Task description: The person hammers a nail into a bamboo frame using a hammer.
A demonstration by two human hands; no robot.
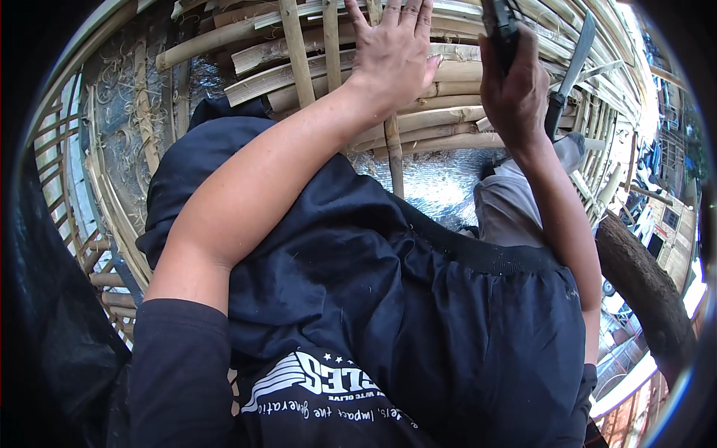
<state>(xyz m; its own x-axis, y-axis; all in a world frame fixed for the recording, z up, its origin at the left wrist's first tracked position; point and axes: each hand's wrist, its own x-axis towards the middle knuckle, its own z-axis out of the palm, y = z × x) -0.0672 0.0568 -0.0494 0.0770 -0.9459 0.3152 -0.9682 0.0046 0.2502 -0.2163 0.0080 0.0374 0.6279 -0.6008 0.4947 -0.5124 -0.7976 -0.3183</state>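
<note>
Spreading flat, the left grip (392,56) apparently steadies the bamboo strips (457,72) beneath it; the right grip (519,93) is wrapped around a black tool (503,31); a big knife (578,56) lies to its right.

bamboo strips (459,72) — matt, woody | blade (582,54): metal | sheet (441,187) — glossy, foil-like | garment (314,269): cloth

Daylight brightest at right, highlights washed out; glare on silvery sheet (441,190); fisheye bending, dark rim.
</note>
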